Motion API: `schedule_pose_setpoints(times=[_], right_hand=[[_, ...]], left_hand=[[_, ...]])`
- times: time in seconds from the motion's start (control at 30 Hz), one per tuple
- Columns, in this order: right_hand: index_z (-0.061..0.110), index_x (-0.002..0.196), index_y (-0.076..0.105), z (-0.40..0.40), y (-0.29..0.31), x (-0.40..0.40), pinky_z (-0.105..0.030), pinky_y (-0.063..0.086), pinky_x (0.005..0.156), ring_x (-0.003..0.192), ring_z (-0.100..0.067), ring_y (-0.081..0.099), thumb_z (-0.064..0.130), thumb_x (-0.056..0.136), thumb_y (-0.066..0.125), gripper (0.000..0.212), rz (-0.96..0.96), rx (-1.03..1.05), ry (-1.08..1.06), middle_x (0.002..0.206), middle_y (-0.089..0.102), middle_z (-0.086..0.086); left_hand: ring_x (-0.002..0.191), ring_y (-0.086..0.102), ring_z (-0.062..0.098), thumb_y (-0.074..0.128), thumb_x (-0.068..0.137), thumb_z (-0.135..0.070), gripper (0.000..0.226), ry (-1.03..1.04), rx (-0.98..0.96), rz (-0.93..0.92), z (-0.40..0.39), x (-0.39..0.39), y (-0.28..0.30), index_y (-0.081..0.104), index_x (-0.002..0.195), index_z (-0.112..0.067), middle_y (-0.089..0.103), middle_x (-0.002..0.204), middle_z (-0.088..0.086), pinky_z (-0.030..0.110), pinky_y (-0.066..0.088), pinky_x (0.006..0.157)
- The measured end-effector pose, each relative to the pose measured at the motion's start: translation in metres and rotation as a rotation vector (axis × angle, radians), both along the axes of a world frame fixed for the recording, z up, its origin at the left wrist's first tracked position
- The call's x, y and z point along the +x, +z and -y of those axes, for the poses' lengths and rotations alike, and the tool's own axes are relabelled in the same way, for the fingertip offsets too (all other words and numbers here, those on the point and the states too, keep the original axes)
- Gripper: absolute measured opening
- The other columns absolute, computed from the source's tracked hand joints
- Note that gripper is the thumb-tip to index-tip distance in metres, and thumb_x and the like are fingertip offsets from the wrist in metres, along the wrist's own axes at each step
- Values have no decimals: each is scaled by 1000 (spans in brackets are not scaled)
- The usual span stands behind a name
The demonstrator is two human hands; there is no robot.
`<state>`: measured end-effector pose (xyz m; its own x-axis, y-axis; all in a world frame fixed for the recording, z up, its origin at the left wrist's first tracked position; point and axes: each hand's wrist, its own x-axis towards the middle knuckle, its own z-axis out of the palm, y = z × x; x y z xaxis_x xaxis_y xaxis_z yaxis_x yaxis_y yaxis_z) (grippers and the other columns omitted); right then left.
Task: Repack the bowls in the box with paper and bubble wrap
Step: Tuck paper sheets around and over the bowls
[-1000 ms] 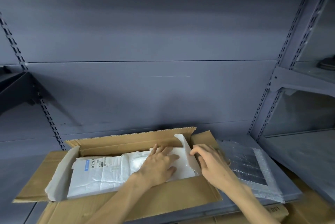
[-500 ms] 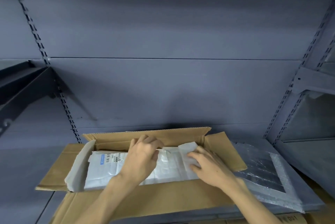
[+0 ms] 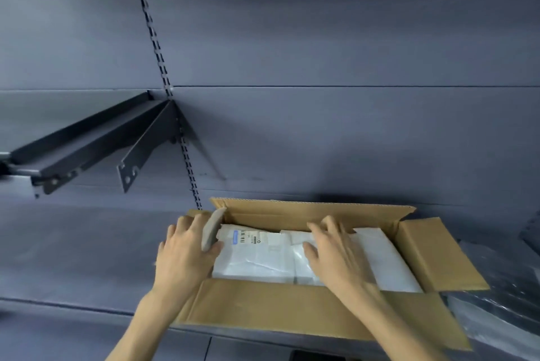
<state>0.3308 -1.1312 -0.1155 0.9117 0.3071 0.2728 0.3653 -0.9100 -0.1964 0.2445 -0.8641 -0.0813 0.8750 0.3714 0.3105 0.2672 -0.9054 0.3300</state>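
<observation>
In the head view, the open cardboard box (image 3: 306,306) sits on a grey shelf, and everything else is placed from it. Inside the box, white paper (image 3: 257,261) with a small barcode label covers the contents from end to end; the bowls themselves are hidden, presumably under that paper. The left hand (image 3: 187,255) is at the box's left end, its fingers and thumb curled round a grey-white flap of wrapping (image 3: 211,229) that stands up over that end wall. The right hand (image 3: 336,252) lies inside the box near its middle, fingers spread and laid flat on the paper. Just right of the box, a sheet of bubble wrap (image 3: 496,311) lies on the shelf, outside and unused. By this showing, the paper layer looks nearly settled; folding the upright flap down, adding the bubble wrap and closing the four open flaps appear to remain.
</observation>
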Motion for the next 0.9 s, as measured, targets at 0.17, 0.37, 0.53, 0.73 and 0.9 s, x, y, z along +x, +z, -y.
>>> schedule_pose_setpoints(times=[0.17,0.37,0.53,0.73,0.9], right_hand=[[33,143,49,-66,-8,-6,-42,44,93,119,-22,42,40,100,48,44,-19,10,446,133,39,4],[35,142,49,-88,-14,9,-49,42,98,128,-30,38,44,99,40,45,-179,-159,424,148,36,-4],[33,124,58,-89,-19,9,-47,41,99,129,-27,40,41,95,44,34,-177,-90,406,142,42,-1],[22,114,69,-52,0,-3,-28,45,88,110,-12,52,14,94,53,26,48,203,394,117,53,12],[22,114,71,37,6,8,-26,52,85,105,-12,59,1,89,60,35,157,243,83,113,57,11]], left_hand=[[78,59,27,63,88,-27,28,57,-96,44,-1,10,-1,57,116,-27,65,107,-3,36,41,57],[67,54,20,65,82,-4,25,-67,-161,85,-2,14,-6,74,102,-14,58,86,0,29,40,54],[71,54,6,69,92,-28,29,-328,-197,-40,10,20,-21,69,119,-19,55,100,-7,20,39,66],[88,63,16,56,101,-35,27,-443,-189,-183,14,30,-30,67,119,-19,56,104,-4,28,49,85],[114,43,19,65,93,-21,49,-436,15,-193,13,37,-34,55,140,-30,46,125,-6,30,40,98]])
